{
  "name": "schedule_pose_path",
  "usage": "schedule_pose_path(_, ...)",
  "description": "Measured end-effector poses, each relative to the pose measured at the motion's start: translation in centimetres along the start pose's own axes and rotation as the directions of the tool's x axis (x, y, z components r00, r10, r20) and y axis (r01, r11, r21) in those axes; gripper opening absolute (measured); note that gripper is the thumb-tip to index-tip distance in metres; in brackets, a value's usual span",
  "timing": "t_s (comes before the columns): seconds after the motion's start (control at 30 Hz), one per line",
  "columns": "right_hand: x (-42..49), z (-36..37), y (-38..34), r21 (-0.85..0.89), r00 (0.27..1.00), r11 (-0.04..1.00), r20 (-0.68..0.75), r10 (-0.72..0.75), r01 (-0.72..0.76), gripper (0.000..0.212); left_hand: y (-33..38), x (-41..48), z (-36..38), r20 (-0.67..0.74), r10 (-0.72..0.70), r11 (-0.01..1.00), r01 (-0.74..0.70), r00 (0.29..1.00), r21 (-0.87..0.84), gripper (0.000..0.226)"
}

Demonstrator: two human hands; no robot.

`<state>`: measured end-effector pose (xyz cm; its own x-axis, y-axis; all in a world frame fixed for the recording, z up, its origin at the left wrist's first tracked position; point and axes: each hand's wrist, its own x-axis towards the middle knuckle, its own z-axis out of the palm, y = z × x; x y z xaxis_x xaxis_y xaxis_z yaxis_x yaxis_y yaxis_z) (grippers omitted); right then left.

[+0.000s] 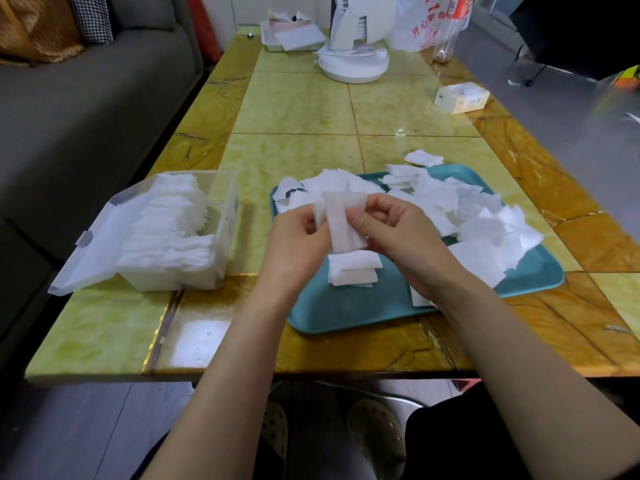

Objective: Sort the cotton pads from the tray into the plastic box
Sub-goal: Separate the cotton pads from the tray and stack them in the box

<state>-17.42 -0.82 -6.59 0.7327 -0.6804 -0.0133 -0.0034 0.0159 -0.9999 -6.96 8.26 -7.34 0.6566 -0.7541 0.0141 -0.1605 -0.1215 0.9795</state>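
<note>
Cotton pads (341,226) held above tray (346,315); plastic box (173,280) left, fan (353,64) behind

White plastic bag (415,29) at the far end of the counter (294,109): red Chinese print, 开心零 plus a half-hidden character, probably 食. Clear bottle (450,32) beside it: red label, lettering too blurred. Small white box (462,97) at right: dark and orange marks, illegible.
</note>
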Motion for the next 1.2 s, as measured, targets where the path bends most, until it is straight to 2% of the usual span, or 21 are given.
schedule_pose_path(0.1, 0.2, -0.2, 0.3, -0.152, 0.995, 0.988, -0.080, -0.052, 0.039, 0.014, 0.2, 0.0, -0.2, -0.001, -0.012, 1.000, 0.012, 1.000, -0.015, 0.020)
schedule_pose_path(0.33, 0.2, -0.3, 0.6, -0.226, 0.982, 0.972, -0.163, -0.096, 0.058, 0.017, 0.7, -0.4, 0.0, 0.083, -0.032, 0.998, 0.037, 0.996, -0.060, 0.030)
schedule_pose_path(0.47, 0.3, -0.5, 0.8, -0.282, 0.973, 0.955, -0.178, -0.145, 0.091, 0.012, 0.8, -0.5, 0.3, 0.102, -0.100, 0.994, 0.105, 0.990, -0.040, 0.057)
schedule_pose_path(0.57, 0.2, -0.3, 1.0, -0.385, 0.961, 0.915, -0.186, -0.203, 0.119, 0.016, 0.7, -0.3, 0.4, 0.105, -0.153, 0.985, 0.160, 0.983, -0.063, 0.056)
schedule_pose_path(0.63, 0.2, -0.3, 1.1, -0.427, 0.957, 0.894, -0.181, -0.227, 0.131, 0.014, 0.5, -0.3, 0.5, 0.121, -0.101, 0.995, 0.101, 0.988, 0.006, 0.071)
schedule_pose_path(0.67, 0.2, -0.2, 1.2, -0.429, 0.957, 0.893, -0.176, -0.232, 0.138, 0.013, 0.3, -0.3, 0.5, 0.105, -0.052, 0.998, 0.048, 0.993, 0.042, 0.070)
schedule_pose_path(0.77, 0.4, -0.1, 1.2, -0.369, 0.960, 0.918, -0.174, -0.221, 0.144, 0.008, -0.3, 0.0, 0.4, 0.016, 0.025, 0.994, -0.027, 1.000, 0.107, 0.039)
schedule_pose_path(0.87, 0.6, -0.2, 1.4, -0.351, 0.942, 0.923, -0.228, -0.245, 0.156, 0.007, -0.4, 0.2, 0.1, -0.063, 0.044, 0.991, -0.036, 0.997, 0.128, 0.035)
schedule_pose_path(0.93, 0.8, -0.7, 1.9, -0.501, 0.943, 0.854, -0.196, -0.270, 0.140, 0.008, -0.4, 0.4, -0.3, -0.154, 0.065, 0.984, -0.038, 0.986, 0.173, 0.035)
schedule_pose_path(0.97, 0.8, -0.9, 2.2, -0.600, 0.959, 0.790, -0.132, -0.251, 0.124, 0.009, -0.4, 0.5, -0.5, -0.186, 0.075, 0.980, -0.039, 0.980, 0.193, 0.035)
schedule_pose_path(1.03, 0.8, -1.3, 3.1, -0.754, 0.990, 0.649, 0.013, -0.139, 0.101, 0.015, -0.4, 0.6, -0.8, -0.223, 0.100, 0.969, -0.044, 0.970, 0.245, 0.033)
schedule_pose_path(1.13, 0.7, -1.5, 4.1, -0.857, 0.993, 0.503, 0.114, -0.025, 0.111, 0.035, -0.5, 0.7, -1.1, -0.255, 0.110, 0.956, -0.032, 0.961, 0.290, 0.031)
schedule_pose_path(1.2, 0.7, -1.3, 4.1, -0.883, 0.992, 0.453, 0.128, -0.020, 0.123, 0.037, -0.5, 0.6, -1.1, -0.260, 0.111, 0.955, -0.031, 0.959, 0.294, 0.031)
